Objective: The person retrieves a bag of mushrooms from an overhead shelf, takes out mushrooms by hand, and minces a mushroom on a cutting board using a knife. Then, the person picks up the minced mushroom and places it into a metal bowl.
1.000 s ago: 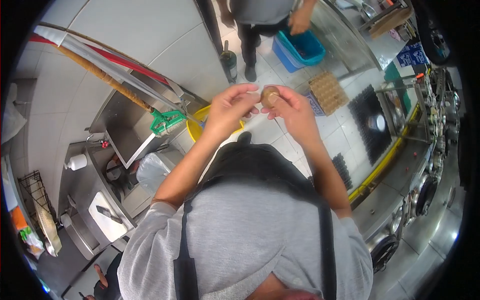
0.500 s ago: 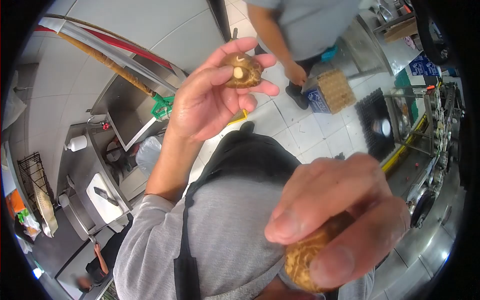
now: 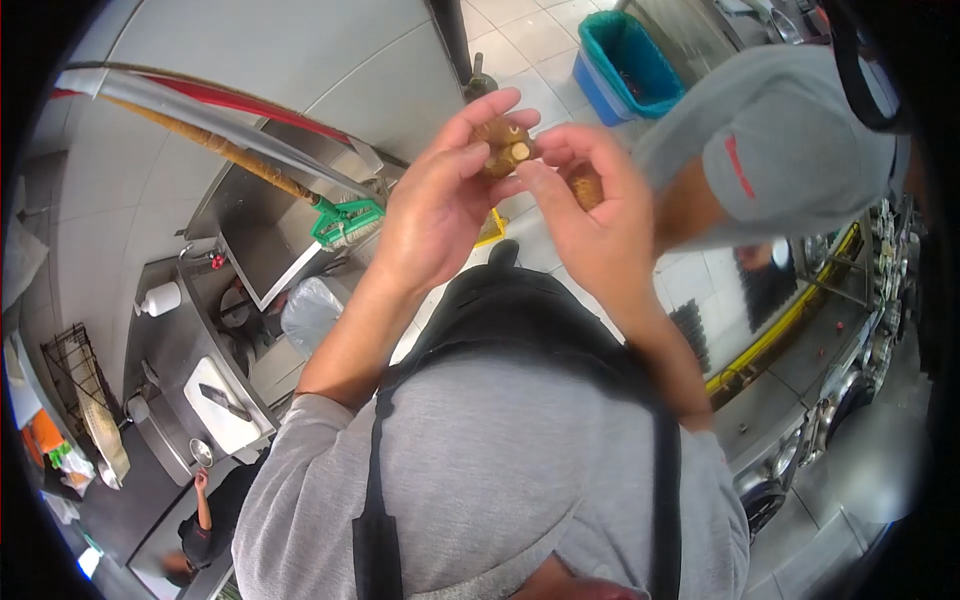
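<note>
My left hand (image 3: pixel 435 205) is closed around a brown mushroom (image 3: pixel 493 135), thumb on one side and fingers on the other. A pale round stem end shows on that mushroom, facing up. Close beside it, my right hand (image 3: pixel 605 220) is curled around a second brown mushroom (image 3: pixel 586 188) with lighter markings, partly covered by the fingers. The thumb and fingertips of my right hand reach up to the stem end of the left mushroom; whether they touch it I cannot tell.
A co-worker in grey (image 3: pixel 790 140) leans in at right. A blue bin with a teal liner (image 3: pixel 625 70) stands ahead. A green broom (image 3: pixel 345 222), a sink, and a white cutting board (image 3: pixel 222 400) with a knife are at left. Another person (image 3: pixel 210 530) is lower left.
My right hand has moved away from near the camera, up and forward beside my left hand. The co-worker has moved right, the cardboard box is no longer visible, and the bin has come into view.
</note>
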`<state>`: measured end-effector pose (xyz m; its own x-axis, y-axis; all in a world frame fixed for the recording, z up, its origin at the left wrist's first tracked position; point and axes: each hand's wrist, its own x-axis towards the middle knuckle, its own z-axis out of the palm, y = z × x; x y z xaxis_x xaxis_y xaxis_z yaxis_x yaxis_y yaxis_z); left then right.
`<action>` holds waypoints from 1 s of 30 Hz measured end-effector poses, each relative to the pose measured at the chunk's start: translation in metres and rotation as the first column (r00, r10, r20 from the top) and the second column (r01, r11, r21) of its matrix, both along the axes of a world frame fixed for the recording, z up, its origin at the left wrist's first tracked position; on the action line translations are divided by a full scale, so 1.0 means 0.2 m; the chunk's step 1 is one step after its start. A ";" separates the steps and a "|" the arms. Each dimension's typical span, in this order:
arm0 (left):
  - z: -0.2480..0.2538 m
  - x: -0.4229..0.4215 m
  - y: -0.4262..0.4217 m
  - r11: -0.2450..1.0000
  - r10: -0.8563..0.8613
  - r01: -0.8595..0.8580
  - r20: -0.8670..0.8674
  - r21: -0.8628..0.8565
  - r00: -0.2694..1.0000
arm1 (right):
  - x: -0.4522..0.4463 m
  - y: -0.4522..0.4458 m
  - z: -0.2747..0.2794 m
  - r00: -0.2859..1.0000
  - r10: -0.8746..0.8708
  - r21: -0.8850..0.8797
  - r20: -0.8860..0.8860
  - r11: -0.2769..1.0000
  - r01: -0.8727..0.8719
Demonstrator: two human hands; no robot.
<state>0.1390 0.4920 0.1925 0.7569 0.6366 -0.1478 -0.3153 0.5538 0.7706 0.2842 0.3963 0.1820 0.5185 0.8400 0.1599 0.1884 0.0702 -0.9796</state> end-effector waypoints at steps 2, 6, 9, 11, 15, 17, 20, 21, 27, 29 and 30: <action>-0.03 0.02 0.00 0.997 0.029 -0.026 -0.033 0.071 0.999 | -0.01 0.05 -0.06 0.993 -0.050 0.081 0.105 0.996 0.042; -0.11 0.06 0.04 0.995 0.094 -0.093 -0.045 0.022 0.995 | 0.00 0.12 -0.04 0.951 -0.043 0.095 0.308 0.995 0.014; -0.20 0.10 0.10 0.998 0.042 -0.027 -0.242 0.065 0.969 | 0.05 0.20 -0.14 0.889 -0.049 0.160 0.455 0.987 -0.028; -0.24 0.11 0.17 0.975 0.055 0.026 -0.350 0.222 0.935 | 0.07 0.23 -0.18 0.898 0.002 0.102 0.440 0.993 -0.052; -0.31 0.19 0.19 0.934 0.193 -0.056 -0.366 0.352 0.910 | 0.07 0.27 -0.18 0.953 -0.052 0.027 0.297 0.999 0.046; -0.35 0.24 0.23 0.913 0.228 -0.068 -0.365 0.403 0.903 | 0.13 0.31 -0.18 0.994 -0.014 -0.163 0.111 0.986 0.032; -0.38 0.34 0.26 0.855 0.304 -0.125 -0.292 0.503 0.907 | 0.21 0.35 -0.17 0.992 -0.047 -0.167 0.118 0.984 0.066; -0.38 0.38 0.27 0.841 0.318 -0.130 -0.284 0.525 0.904 | 0.24 0.37 -0.18 0.992 -0.048 -0.168 0.116 0.984 0.067; -0.45 0.71 0.43 0.779 0.365 -0.123 -0.284 0.615 0.887 | 0.56 0.53 -0.27 0.993 -0.089 -0.130 0.072 0.987 0.098; -0.48 0.88 0.51 0.761 0.375 -0.120 -0.282 0.637 0.883 | 0.73 0.61 -0.32 0.997 -0.081 -0.133 0.008 0.988 0.081; -0.49 0.97 0.54 0.767 0.375 -0.123 -0.285 0.629 0.882 | 0.82 0.64 -0.33 0.997 -0.077 -0.130 -0.001 0.989 0.076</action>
